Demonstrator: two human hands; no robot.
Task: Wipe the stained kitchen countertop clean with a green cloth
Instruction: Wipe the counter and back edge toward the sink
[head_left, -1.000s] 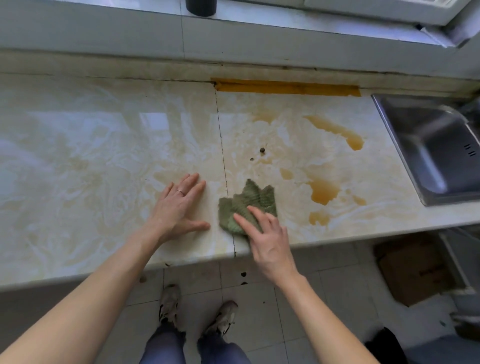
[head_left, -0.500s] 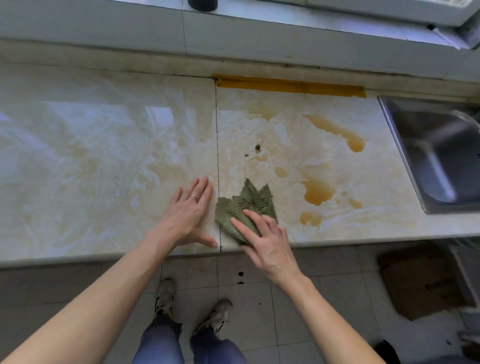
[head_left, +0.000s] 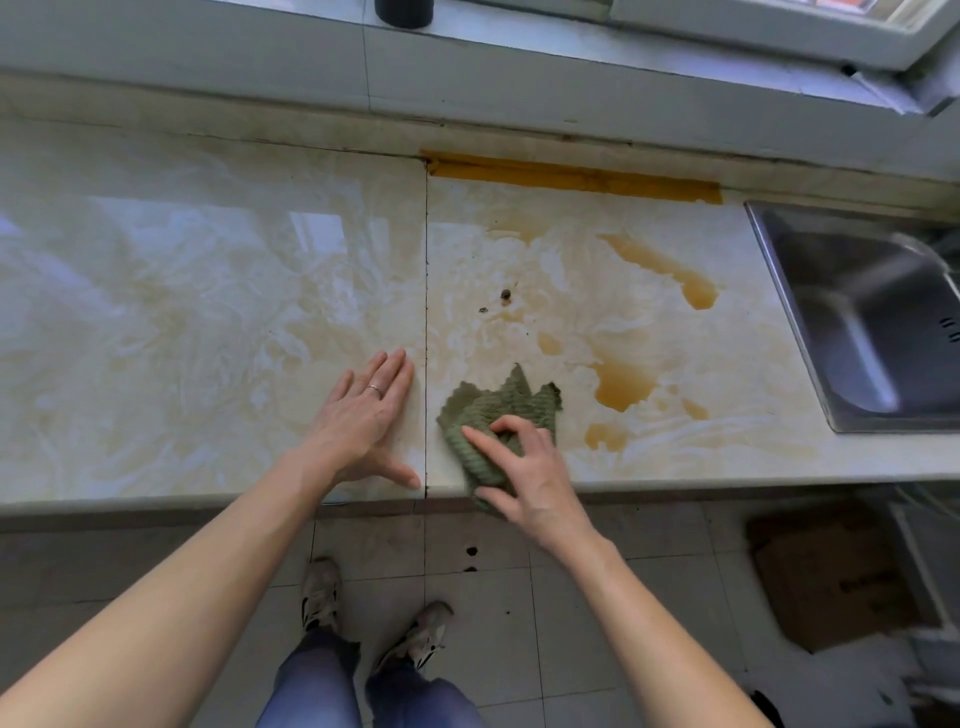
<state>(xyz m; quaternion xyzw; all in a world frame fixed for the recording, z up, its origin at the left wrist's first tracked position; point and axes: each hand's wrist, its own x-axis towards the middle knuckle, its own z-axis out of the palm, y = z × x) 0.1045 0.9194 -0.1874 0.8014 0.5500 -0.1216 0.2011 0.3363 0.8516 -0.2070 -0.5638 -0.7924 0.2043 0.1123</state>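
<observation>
A crumpled green cloth (head_left: 498, 405) lies on the pale marble countertop (head_left: 208, 312) at its front edge, one corner hanging over. My right hand (head_left: 535, 478) holds it: the index finger lies straight across it, the other fingers curl into the fabric, and the thumb sits below the edge. My left hand (head_left: 363, 421) rests flat on the counter just left of the seam, fingers straight. Brown liquid stains sit right of the cloth: a large puddle (head_left: 623, 384), a small one (head_left: 602, 434) and a long streak (head_left: 670, 270). Dark crumbs (head_left: 505, 296) lie further back.
A steel sink (head_left: 862, 322) is set into the counter at the right. An orange-brown strip (head_left: 571, 176) runs along the back wall joint. A dark cup (head_left: 404, 10) stands on the window ledge. A cardboard box (head_left: 831, 571) lies on the tiled floor below.
My right hand has dragged the cloth toward the front edge, so a corner now hangs over, and its fingers have curled into the fabric. My left hand stays flat.
</observation>
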